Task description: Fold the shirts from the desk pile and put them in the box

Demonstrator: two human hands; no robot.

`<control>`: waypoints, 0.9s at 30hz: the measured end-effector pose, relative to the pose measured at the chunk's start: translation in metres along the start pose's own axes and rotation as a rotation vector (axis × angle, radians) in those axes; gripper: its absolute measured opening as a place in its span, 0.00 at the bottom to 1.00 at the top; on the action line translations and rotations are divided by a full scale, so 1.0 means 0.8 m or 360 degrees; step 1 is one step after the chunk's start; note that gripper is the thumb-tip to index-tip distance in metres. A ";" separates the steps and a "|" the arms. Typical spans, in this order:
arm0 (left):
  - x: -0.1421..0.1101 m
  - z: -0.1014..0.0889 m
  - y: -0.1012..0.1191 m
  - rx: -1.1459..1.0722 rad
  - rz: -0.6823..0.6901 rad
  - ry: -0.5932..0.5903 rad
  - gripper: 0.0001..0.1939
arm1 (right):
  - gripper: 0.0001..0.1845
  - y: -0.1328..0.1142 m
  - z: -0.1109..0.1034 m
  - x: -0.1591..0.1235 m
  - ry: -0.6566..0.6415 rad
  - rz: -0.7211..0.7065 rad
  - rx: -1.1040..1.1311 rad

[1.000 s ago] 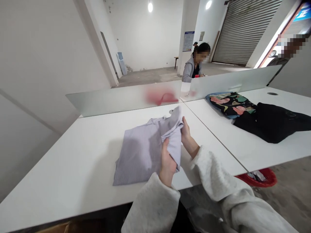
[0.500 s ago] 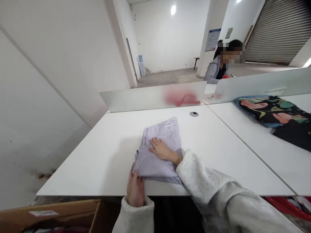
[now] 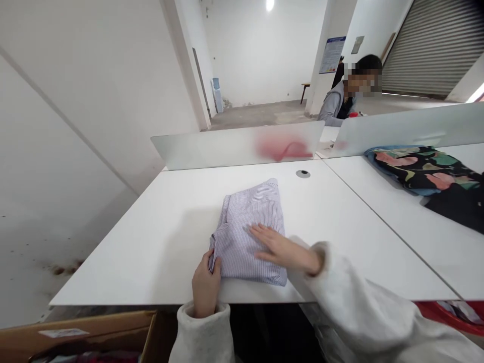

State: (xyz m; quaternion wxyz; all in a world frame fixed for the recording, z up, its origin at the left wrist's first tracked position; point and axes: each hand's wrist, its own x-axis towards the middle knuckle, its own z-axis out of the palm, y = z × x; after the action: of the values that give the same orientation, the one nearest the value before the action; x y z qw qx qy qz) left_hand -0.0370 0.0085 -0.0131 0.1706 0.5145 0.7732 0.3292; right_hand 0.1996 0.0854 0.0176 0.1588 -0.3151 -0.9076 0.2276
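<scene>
A folded striped shirt (image 3: 249, 212), white with thin dark lines, lies on the white table (image 3: 177, 201) close to its front edge. At the near left corner, my left hand (image 3: 206, 282) has its thumb and fingers closed on the fabric's edge. My right hand (image 3: 282, 248) is stretched out flat, palm down, over the right half of the shirt. Its fingers are slightly blurred, and whether the palm touches the cloth I cannot tell.
A frosted divider (image 3: 227, 147) stands along the table's back. Flower-patterned and black clothes (image 3: 423, 166) lie at the right. Below the front edge are a cardboard box (image 3: 102, 330) and a red tub (image 3: 449, 317) with cloth inside. A person (image 3: 336, 103) sits beyond the divider.
My right hand has slid right and toward me across the shirt. My left hand has shifted slightly at the near left corner, its thumb now on the front edge.
</scene>
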 end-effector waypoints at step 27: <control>0.105 -0.099 0.088 -0.0399 0.0519 -0.0327 0.25 | 0.41 0.015 0.067 -0.102 0.0170 0.0005 -0.0313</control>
State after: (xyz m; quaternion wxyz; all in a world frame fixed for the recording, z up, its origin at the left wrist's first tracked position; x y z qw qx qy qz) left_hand -0.0712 0.0759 0.0990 0.2555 0.6383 0.6114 0.3919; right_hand 0.2437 0.0243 -0.0456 0.1749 -0.3421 -0.9153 0.1206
